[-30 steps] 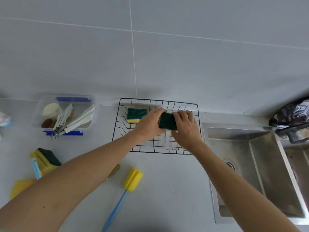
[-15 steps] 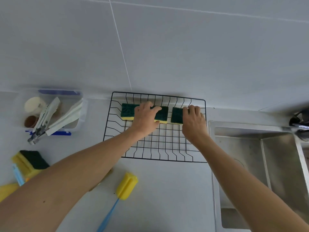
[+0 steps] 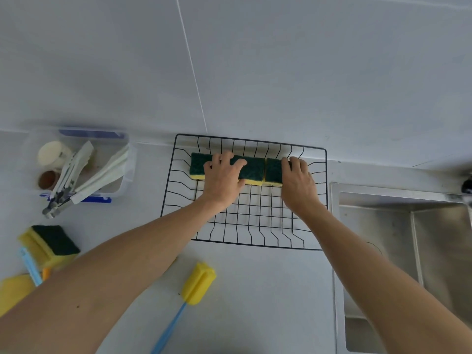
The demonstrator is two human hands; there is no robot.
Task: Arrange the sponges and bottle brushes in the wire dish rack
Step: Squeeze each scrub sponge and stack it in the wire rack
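Observation:
The black wire dish rack (image 3: 255, 245) sits on the counter against the wall. Three green-topped yellow sponges lie in a row along its back: the left sponge (image 3: 198, 166), the middle sponge (image 3: 254, 169) and the right sponge (image 3: 273, 171). My left hand (image 3: 222, 180) lies flat across the left and middle sponges, fingers spread. My right hand (image 3: 297, 182) covers the right sponge, fingers curled over its far edge. A bottle brush (image 3: 198, 283) with a yellow head and blue handle lies on the counter in front of the rack.
At the left edge lie another green-and-yellow sponge (image 3: 51, 244), a second blue-handled brush (image 3: 29, 264) and a yellow sponge (image 3: 12, 292), partly hidden by my left arm. A clear plastic container (image 3: 122, 175) with tongs stands at the back left. The steel sink (image 3: 408, 251) borders the rack's right.
My right hand brought the sponge it held down into the rack beside the others. My left hand shifted onto the left and middle sponges. The camera has tilted closer.

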